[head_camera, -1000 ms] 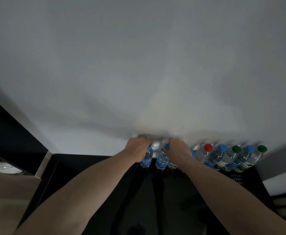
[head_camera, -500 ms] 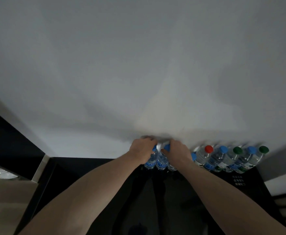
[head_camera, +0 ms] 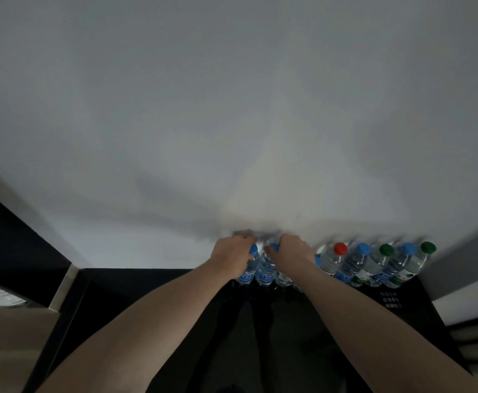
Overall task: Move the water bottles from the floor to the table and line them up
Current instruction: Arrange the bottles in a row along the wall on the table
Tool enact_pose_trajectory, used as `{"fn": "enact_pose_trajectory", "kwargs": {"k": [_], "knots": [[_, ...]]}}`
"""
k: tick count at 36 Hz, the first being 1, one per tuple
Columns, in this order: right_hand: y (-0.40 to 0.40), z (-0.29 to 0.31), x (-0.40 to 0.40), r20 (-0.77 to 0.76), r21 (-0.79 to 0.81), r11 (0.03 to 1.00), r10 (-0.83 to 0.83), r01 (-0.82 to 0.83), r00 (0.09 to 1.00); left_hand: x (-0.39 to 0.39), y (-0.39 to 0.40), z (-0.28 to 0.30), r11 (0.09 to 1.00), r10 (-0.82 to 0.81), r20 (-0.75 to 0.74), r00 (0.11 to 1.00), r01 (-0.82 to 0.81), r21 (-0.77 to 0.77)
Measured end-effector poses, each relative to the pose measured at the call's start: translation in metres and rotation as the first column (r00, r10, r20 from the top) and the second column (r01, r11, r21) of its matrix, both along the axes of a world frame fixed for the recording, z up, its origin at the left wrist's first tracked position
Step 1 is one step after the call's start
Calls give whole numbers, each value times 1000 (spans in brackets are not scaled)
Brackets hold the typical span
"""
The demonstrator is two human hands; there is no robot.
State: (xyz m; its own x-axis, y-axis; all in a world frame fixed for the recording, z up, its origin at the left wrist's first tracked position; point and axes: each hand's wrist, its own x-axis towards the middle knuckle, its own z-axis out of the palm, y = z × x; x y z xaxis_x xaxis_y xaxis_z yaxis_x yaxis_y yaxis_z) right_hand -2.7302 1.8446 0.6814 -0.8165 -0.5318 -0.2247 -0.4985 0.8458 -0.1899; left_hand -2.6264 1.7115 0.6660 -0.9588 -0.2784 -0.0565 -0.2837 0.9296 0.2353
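The fingers of the left hand [head_camera: 230,256] are curled shut around the neck of a blue-capped bottle [head_camera: 248,267], just under its cap, and the fingers of the right hand [head_camera: 291,251] are closed in the same way over the top of a second blue-capped bottle [head_camera: 266,269] standing just beside it. Both bottles are held upright with their bases on or just above the black bench [head_camera: 303,330], close to the white wall [head_camera: 232,109]; contact with the surface cannot be told from this view. Another clear bottle [head_camera: 282,277] is half hidden under the right wrist. Further along the wall from the held pair, away from the left hand, a row is already formed: a red-capped bottle [head_camera: 333,258], then blue [head_camera: 354,262], green [head_camera: 374,263], blue [head_camera: 396,265] and green [head_camera: 411,268] caps. For the step to be done well, the two held bottles should probably be set flat, pressed back toward the wall until level with that row, and closed up against the hidden bottle so no gap is left. The grip is best released only once each base is felt to sit steady, and the hands lifted straight up, since a sideways brush could topple the neighbours.
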Motion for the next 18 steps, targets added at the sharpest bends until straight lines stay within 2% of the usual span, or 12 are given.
{"fn": "enact_pose_trajectory", "kwargs": {"k": [8,15,18], "knots": [[11,7,7,62,-115,993,-4,11,998,15,-3,11,1000,9,15,1000,-9,-13],[28,7,19,35,-134,991,19,-14,999,29,3,10,999,-34,6,999,35,-22],[41,5,23,24,-129,991,34,-31,999,31,6,5,1000,-1,14,1000,1,18]]}}
